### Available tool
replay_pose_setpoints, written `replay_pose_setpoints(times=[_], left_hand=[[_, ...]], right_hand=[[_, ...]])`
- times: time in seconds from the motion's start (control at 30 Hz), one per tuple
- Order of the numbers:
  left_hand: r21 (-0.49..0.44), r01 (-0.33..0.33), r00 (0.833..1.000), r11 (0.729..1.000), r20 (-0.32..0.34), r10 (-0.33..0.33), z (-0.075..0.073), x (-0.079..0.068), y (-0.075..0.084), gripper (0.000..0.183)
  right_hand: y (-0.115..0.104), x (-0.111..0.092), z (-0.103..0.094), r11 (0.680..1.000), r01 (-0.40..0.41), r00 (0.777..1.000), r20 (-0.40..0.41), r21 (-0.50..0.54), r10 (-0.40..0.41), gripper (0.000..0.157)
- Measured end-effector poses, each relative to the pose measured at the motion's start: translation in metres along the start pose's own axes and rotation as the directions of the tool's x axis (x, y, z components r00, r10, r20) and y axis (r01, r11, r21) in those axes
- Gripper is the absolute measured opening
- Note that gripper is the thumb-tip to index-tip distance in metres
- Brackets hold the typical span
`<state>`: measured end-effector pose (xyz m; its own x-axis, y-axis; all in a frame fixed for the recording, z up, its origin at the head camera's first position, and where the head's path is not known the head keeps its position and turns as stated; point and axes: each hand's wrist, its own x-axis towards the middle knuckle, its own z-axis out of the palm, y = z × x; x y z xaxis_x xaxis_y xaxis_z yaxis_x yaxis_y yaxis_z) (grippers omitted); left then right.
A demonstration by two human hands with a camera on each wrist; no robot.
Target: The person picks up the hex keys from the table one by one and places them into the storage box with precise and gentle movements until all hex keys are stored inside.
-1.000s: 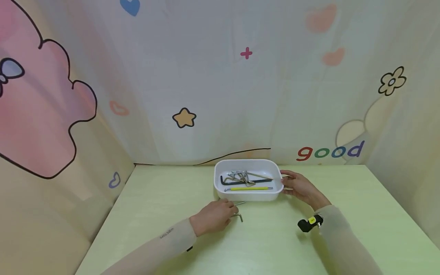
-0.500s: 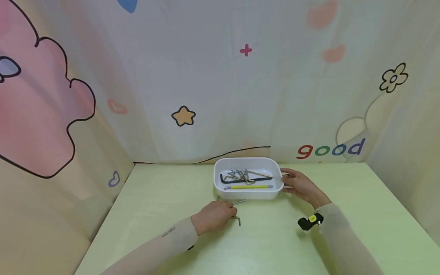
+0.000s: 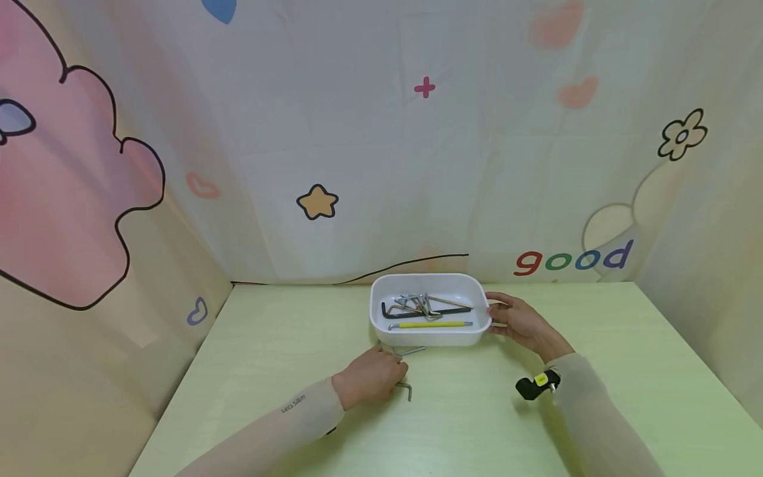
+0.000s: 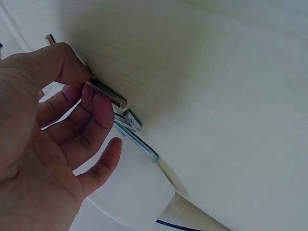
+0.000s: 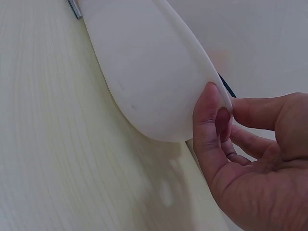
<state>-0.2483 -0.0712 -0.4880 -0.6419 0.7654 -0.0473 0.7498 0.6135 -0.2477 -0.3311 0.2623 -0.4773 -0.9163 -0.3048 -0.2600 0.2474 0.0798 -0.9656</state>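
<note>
My left hand (image 3: 371,375) pinches a brassy L-shaped hex key (image 4: 109,94) between thumb and fingers, just above the table, its bent end showing past the fingertips in the head view. Beyond those fingers, a silver hex key (image 3: 412,351) lies on the table along the white tray (image 3: 438,338); part of it is hidden. Thumb and fingers of my right hand (image 3: 524,328) grip the tray's right-hand rim. Inside the tray lie a yellow-sleeved hex key (image 3: 435,324), a long black hex key (image 3: 456,311) and a heap of several metallic ones (image 3: 422,305).
The tray stands near the back edge of the pale green table (image 3: 477,424), close to a printed curtain (image 3: 381,165). Curtains also hang at both sides. A small black device (image 3: 536,385) sits at the right sleeve.
The pinched hex key has swung and shifted toward me, its bent end now lower and further left. My left hand has shifted slightly; the right hand and tray hold still.
</note>
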Motion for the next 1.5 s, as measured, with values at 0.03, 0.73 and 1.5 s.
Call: replay_pose_setpoints(times=[0.03, 0.73, 1.5], left_hand=[[0.012, -0.006, 1.000, 1.000, 0.000, 0.006, 0.000, 0.000, 0.000, 0.005], [0.005, -0.059, 0.986, 0.998, -0.154, 0.059, -0.011, -0.005, -0.004, 0.011], [0.015, -0.064, 0.943, 0.998, -0.328, 0.066, -0.036, -0.010, -0.018, 0.016]], right_hand=[[0.000, 0.000, 0.000, 1.000, -0.001, 1.000, -0.001, 0.001, 0.001, 0.055], [-0.001, -0.003, 0.002, 1.000, -0.013, 1.000, -0.007, -0.023, 0.012, 0.054], [-0.003, -0.004, 0.001, 1.000, -0.001, 1.000, 0.007, -0.020, 0.001, 0.054]])
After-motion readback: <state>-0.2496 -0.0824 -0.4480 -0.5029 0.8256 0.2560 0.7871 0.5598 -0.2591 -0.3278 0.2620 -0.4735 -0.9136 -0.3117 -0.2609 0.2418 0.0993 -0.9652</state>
